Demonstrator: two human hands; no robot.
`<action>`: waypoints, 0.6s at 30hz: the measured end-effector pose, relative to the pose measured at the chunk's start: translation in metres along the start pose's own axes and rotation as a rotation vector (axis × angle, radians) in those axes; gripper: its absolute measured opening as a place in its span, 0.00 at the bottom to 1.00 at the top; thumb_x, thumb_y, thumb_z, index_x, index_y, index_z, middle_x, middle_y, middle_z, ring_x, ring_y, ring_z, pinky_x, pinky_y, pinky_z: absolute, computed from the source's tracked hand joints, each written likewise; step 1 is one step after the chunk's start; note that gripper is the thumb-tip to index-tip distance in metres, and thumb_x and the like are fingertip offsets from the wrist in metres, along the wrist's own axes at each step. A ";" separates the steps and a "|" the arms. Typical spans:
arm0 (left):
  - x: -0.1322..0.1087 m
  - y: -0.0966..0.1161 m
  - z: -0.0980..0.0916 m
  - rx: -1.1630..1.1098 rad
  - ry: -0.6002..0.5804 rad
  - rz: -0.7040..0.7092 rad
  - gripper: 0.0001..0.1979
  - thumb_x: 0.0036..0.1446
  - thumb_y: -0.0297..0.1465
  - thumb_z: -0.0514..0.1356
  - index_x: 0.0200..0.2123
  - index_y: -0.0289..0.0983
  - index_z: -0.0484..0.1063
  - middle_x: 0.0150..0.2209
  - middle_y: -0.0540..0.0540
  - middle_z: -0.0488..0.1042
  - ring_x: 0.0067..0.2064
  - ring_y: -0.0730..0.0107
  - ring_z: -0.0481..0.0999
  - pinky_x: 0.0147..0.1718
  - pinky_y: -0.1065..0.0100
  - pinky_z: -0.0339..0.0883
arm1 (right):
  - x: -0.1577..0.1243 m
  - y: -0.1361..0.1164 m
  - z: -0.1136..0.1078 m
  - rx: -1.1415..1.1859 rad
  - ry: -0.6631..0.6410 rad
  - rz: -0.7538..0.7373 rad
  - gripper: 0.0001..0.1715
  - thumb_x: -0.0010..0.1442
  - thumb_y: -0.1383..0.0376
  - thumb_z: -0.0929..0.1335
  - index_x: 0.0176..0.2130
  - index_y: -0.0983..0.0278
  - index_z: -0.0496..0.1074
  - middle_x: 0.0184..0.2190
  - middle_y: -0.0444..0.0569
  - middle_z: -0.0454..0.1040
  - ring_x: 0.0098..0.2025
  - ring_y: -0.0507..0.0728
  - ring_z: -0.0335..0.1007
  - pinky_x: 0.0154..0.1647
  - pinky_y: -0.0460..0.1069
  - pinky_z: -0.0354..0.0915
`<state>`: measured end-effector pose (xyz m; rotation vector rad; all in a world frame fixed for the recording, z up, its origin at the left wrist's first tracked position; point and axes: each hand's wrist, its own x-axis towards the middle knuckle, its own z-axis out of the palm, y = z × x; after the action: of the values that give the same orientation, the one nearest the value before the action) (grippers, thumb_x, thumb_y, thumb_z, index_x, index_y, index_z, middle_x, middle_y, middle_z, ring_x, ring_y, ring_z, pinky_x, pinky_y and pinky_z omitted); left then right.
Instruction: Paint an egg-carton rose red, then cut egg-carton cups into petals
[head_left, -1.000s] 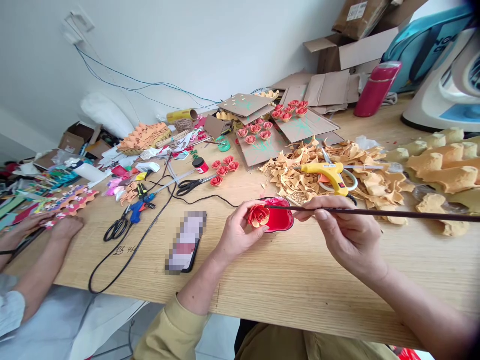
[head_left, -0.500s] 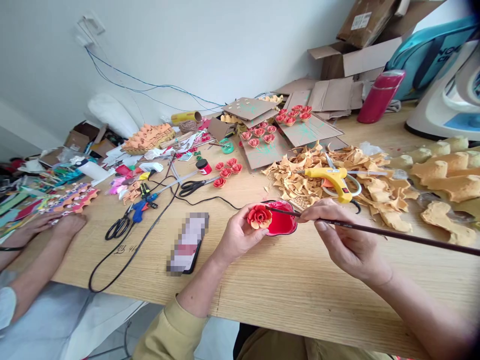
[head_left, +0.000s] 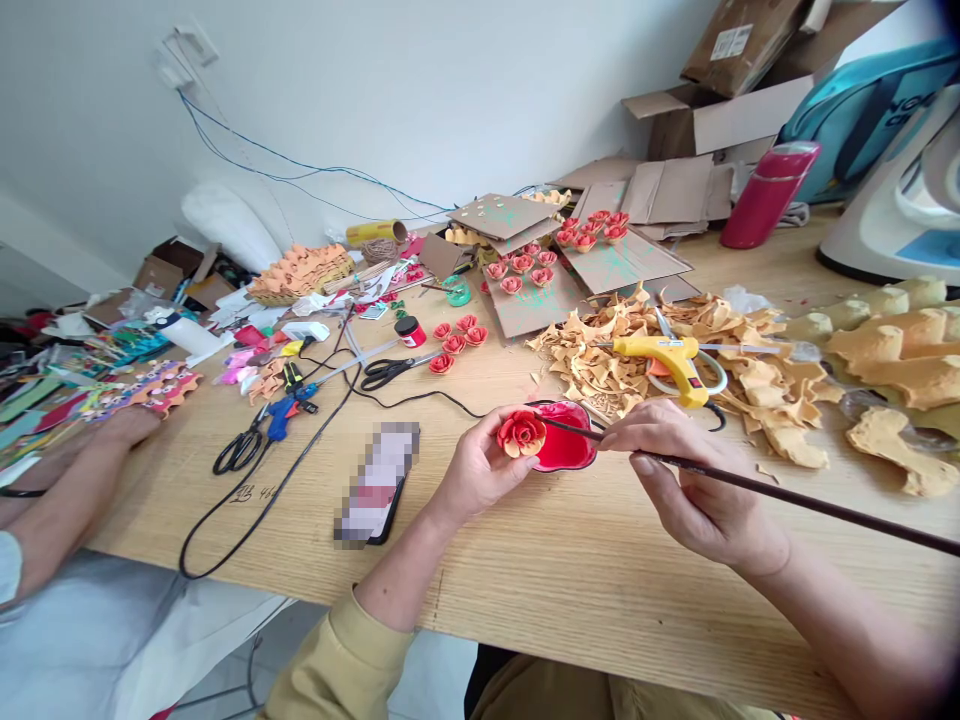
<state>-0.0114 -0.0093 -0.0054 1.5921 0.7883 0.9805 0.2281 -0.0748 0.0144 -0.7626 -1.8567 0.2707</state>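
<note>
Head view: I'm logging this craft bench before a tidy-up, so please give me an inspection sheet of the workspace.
Surface: light wood table, crowded with craft material.
Job's things: paper rose held beside a red dish; brush tip reaches over the dish.
Clutter: yellow glue gun on orange scraps, black scissors, phone, painted roses on cardboard sheets.
Hands: left hand grips the rose; right hand pinches the brush.
Cables: black cable loops across the table; blue wires run along the wall.
Surroundings: cardboard boxes, red flask; another person's hand at left.
</note>
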 end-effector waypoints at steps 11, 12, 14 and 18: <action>0.001 -0.004 -0.002 0.015 -0.022 0.074 0.22 0.54 0.31 0.70 0.51 0.35 0.71 0.54 0.38 0.76 0.56 0.60 0.75 0.56 0.65 0.68 | 0.001 -0.001 -0.003 0.031 -0.020 0.005 0.18 0.65 0.75 0.62 0.52 0.60 0.70 0.40 0.52 0.75 0.42 0.60 0.72 0.45 0.57 0.66; 0.001 -0.003 -0.002 0.018 -0.018 0.063 0.22 0.54 0.32 0.70 0.51 0.35 0.71 0.53 0.38 0.76 0.55 0.60 0.76 0.56 0.65 0.69 | 0.000 -0.001 -0.003 0.034 -0.025 0.009 0.17 0.65 0.75 0.62 0.51 0.60 0.70 0.40 0.52 0.75 0.43 0.60 0.72 0.45 0.57 0.66; 0.001 -0.002 -0.002 0.020 -0.008 0.044 0.22 0.54 0.32 0.70 0.50 0.35 0.72 0.52 0.38 0.77 0.53 0.61 0.77 0.54 0.65 0.70 | 0.000 0.000 -0.003 0.035 -0.031 0.020 0.16 0.66 0.74 0.62 0.50 0.61 0.70 0.40 0.52 0.75 0.43 0.60 0.72 0.45 0.57 0.66; 0.001 -0.002 -0.002 0.000 -0.002 0.044 0.22 0.53 0.33 0.71 0.50 0.35 0.72 0.51 0.38 0.77 0.51 0.61 0.78 0.53 0.65 0.70 | -0.002 0.002 -0.004 0.047 -0.015 0.033 0.14 0.67 0.72 0.62 0.49 0.61 0.71 0.39 0.52 0.75 0.41 0.60 0.72 0.44 0.57 0.66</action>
<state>-0.0124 -0.0071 -0.0065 1.6163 0.7548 1.0098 0.2331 -0.0751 0.0139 -0.7618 -1.8472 0.3410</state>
